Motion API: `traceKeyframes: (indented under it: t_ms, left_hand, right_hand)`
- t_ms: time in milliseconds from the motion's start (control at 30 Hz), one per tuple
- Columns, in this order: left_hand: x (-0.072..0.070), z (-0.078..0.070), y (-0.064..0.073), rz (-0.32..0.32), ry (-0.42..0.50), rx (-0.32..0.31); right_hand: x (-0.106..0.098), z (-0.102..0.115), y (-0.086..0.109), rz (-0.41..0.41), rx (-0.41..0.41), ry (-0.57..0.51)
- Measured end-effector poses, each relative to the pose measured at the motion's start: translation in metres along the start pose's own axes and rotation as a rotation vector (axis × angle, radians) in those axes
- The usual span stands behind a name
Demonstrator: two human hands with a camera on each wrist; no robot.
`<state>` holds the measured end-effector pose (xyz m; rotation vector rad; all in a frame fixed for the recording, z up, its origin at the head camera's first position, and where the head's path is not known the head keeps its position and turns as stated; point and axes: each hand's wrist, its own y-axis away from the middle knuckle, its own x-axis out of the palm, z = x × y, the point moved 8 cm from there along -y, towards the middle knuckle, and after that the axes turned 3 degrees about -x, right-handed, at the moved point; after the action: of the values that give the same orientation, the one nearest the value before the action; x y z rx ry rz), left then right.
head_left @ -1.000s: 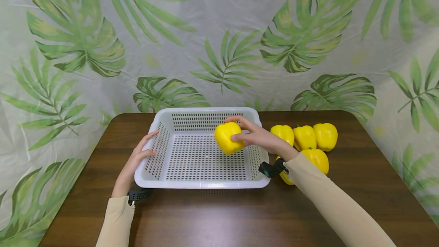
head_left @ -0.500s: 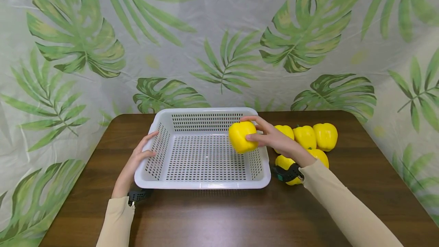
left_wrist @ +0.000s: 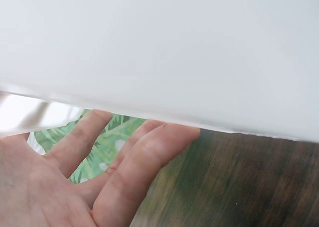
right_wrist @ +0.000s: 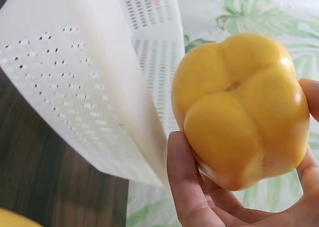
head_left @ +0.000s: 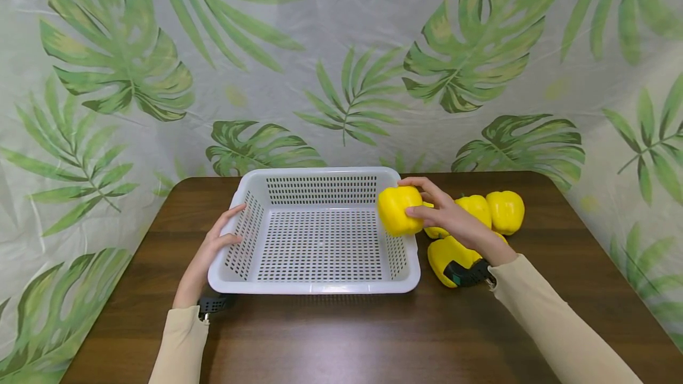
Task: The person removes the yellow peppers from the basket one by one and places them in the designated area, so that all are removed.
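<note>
My right hand (head_left: pixel 443 213) holds a yellow bell pepper (head_left: pixel 396 211) between thumb and fingers, above the right rim of a white perforated plastic basket (head_left: pixel 315 287). In the right wrist view the lobed end of the pepper (right_wrist: pixel 239 112) faces the camera, and the basket wall (right_wrist: pixel 60 72) stands close beside it. My left hand (head_left: pixel 209 249) rests its loosely extended fingers on the basket's left rim. The left wrist view shows these fingers (left_wrist: pixel 134 179) reaching up to the edge of the smooth white plastic (left_wrist: pixel 159 53), palm apart from it.
Several more yellow bell peppers (head_left: pixel 506 212) lie on the dark wooden table (head_left: pixel 320 342), just right of the basket, partly behind the right hand and wrist. Behind the table hangs a pale curtain (head_left: pixel 347 28) with green leaf prints.
My right hand has moved rightward with the bell pepper, from over the basket's inside to over its right rim. The left hand and the basket have stayed in place.
</note>
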<state>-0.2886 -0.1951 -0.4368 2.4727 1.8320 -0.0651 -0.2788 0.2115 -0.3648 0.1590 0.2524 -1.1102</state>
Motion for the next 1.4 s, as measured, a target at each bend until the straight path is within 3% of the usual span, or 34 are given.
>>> traceKeyframes:
  t_ms: [567,1400]
  left_hand:
    - [0.001,-0.003,-0.002,0.003,0.048,0.003]
    - [0.001,-0.003,-0.002,0.014,0.056,0.017]
  right_hand:
    - [-0.032,-0.017,0.030,-0.092,0.004,0.020]
    - [-0.074,-0.039,0.074,-0.144,-0.019,-0.013]
